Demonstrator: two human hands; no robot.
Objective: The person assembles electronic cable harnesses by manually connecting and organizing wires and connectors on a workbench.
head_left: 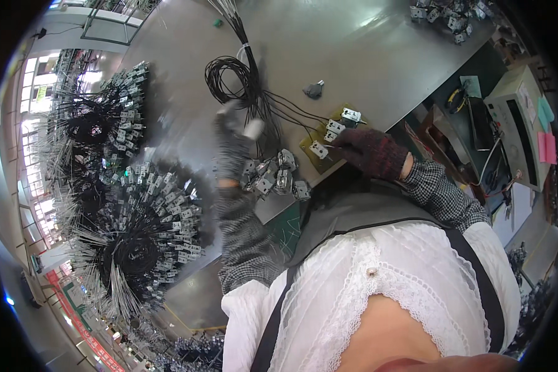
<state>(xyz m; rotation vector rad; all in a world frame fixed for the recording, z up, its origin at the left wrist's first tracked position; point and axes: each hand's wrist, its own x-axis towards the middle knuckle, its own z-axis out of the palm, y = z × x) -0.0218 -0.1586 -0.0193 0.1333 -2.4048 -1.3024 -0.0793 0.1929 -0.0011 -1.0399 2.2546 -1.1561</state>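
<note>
Maroon-gloved right hand (372, 152) at metal fittings (335, 127), left hand (231, 133) by cables (253, 88) — can't tell either grip

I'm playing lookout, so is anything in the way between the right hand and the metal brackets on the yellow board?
Nothing visible blocks it: the gloved right hand is close beside the metal brackets. Whether it touches one is unclear.

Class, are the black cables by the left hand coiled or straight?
Partly coiled: the black cables form a loop near the left hand, while several run uncoiled toward the right hand.
</note>
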